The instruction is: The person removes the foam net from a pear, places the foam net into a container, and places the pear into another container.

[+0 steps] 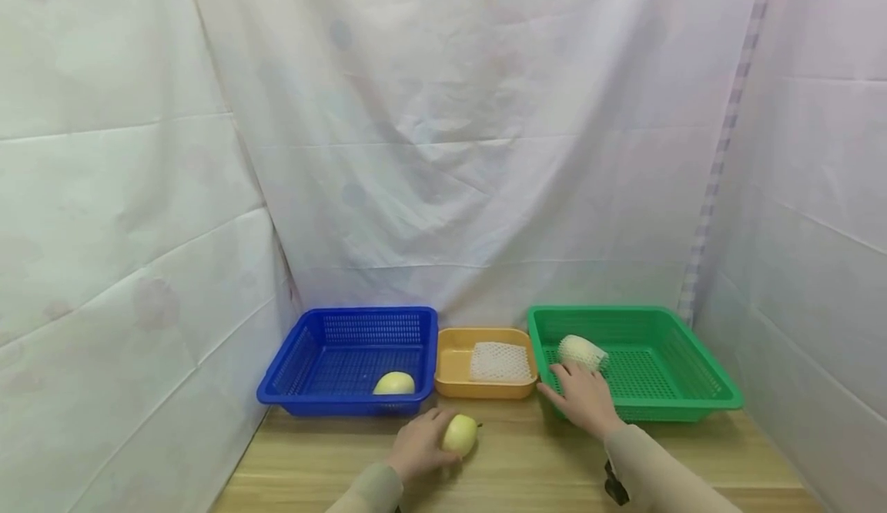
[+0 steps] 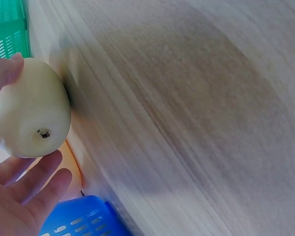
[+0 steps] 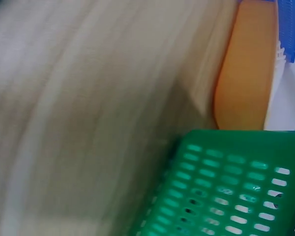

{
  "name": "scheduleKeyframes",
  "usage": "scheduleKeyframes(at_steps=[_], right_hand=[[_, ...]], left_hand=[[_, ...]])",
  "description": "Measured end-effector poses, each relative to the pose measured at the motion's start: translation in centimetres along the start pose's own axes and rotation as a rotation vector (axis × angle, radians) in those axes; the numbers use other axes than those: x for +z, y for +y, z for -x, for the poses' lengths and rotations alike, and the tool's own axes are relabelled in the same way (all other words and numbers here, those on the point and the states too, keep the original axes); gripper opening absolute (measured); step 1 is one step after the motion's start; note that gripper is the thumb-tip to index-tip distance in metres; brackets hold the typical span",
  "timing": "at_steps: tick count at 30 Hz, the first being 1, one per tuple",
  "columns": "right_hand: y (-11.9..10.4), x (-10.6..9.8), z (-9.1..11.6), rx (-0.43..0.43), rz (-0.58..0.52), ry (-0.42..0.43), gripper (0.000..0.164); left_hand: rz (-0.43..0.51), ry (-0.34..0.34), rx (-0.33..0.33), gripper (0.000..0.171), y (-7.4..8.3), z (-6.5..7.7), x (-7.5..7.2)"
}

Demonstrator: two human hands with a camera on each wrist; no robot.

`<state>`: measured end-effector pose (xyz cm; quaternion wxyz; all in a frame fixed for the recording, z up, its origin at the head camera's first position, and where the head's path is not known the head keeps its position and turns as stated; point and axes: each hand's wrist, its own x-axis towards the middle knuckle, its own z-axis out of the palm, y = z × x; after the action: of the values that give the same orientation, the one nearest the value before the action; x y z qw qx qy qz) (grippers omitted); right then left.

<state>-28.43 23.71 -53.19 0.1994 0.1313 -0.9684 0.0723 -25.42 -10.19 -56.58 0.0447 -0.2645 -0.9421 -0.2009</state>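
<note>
My left hand (image 1: 420, 445) holds a pale yellow pear (image 1: 460, 436) close over the table in front of the baskets, its stem pointing right. In the left wrist view the thumb lies on one side of the pear (image 2: 34, 105) and the fingers on the other, with the dark blossom end facing the camera. My right hand (image 1: 586, 397) reaches over the front left rim of the green basket (image 1: 693, 404), fingers extended. Its fingertips are right at a pear in a white foam net (image 1: 580, 351) lying inside. The right wrist view shows the basket's perforated wall (image 3: 226, 182), but not the hand.
A blue basket (image 1: 277, 390) stands at the left with another yellow pear (image 1: 394, 383) inside. Between the baskets sits an orange tray (image 1: 453, 337) holding white foam netting (image 1: 499, 363). White cloth (image 1: 443, 151) hangs behind and on both sides of the wooden table (image 1: 312, 459).
</note>
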Motion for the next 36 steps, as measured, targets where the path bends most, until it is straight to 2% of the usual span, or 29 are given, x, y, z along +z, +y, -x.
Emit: scheduleKeyframes(at_steps=[4,13,20,25,36], right_hand=[[0.2,0.6,0.8,0.009,0.011,-0.003,0.057],[0.2,1.6,1.9,0.027,0.071,-0.034,0.058],[0.2,2.2,2.5,0.007,0.119,0.038,0.041],[0.2,2.4,2.7,-0.009,0.129,0.090,0.038],[0.3,2.8,2.7,-0.015,0.133,0.072,0.037]], left_hand=[[-0.015,0.011,0.010,0.074,0.0,0.2,0.0],[-0.025,-0.004,-0.013,0.075,0.3,0.3,-0.1],[-0.020,-0.016,-0.023,0.076,0.3,0.2,-0.1],[-0.013,-0.017,-0.024,0.076,0.4,0.2,-0.1],[-0.013,0.001,-0.009,0.075,0.4,0.1,-0.1]])
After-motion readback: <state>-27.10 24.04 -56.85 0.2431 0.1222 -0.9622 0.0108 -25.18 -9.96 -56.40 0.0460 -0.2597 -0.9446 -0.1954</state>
